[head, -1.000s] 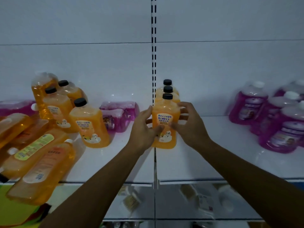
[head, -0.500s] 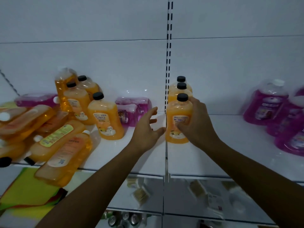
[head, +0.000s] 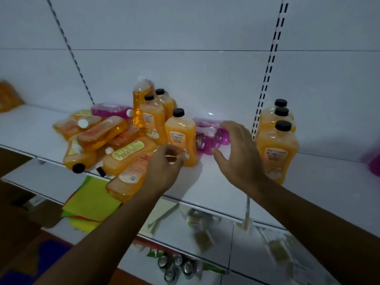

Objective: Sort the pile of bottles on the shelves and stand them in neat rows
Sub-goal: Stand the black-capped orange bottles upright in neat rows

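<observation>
Six upright orange bottles [head: 181, 138], two hands [head: 240, 155], several toppled.

A stack of coloured sheets [head: 90, 206], yellow-green on top with orange and red edges beneath, lies on the lower shelf at 8 o'clock. At 5 to 6 o'clock on that same shelf, blurred packets of brushes [head: 202, 238] lie loosely, details unclear. Below them at 6 o'clock, a cluster of metal can tops [head: 176, 266] shows, and slotted uprights [head: 267, 73] run up the white back panel [head: 185, 23] at 1 and 11 o'clock.
</observation>
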Demonstrator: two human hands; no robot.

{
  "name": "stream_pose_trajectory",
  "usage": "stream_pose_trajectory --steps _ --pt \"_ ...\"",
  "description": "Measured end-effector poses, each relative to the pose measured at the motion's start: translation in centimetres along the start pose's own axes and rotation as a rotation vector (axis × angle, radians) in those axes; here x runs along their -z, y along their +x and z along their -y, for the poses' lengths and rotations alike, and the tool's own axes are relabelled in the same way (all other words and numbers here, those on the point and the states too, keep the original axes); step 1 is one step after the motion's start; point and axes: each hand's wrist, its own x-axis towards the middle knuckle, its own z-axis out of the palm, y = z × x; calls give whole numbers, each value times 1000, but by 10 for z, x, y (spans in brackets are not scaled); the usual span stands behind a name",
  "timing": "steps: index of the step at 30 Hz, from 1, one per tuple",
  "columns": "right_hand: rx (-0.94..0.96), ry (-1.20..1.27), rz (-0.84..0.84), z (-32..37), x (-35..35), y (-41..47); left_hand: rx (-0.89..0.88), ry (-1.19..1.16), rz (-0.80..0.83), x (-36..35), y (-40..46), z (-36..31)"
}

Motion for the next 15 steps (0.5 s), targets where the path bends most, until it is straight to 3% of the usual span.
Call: stream_pose_trajectory --steps 3,6,9,15 --pt "-163 168 200 10 -28 9 64 -39 -30 17 5 8" --pt "-291 279 284 15 -48 23 70 -129 61 24 17 7" --pt "-367 356 287 19 -55 36 64 -161 176 19 33 9" --pt "-411 218 206 11 -46 52 36 -152 244 0 56 10"
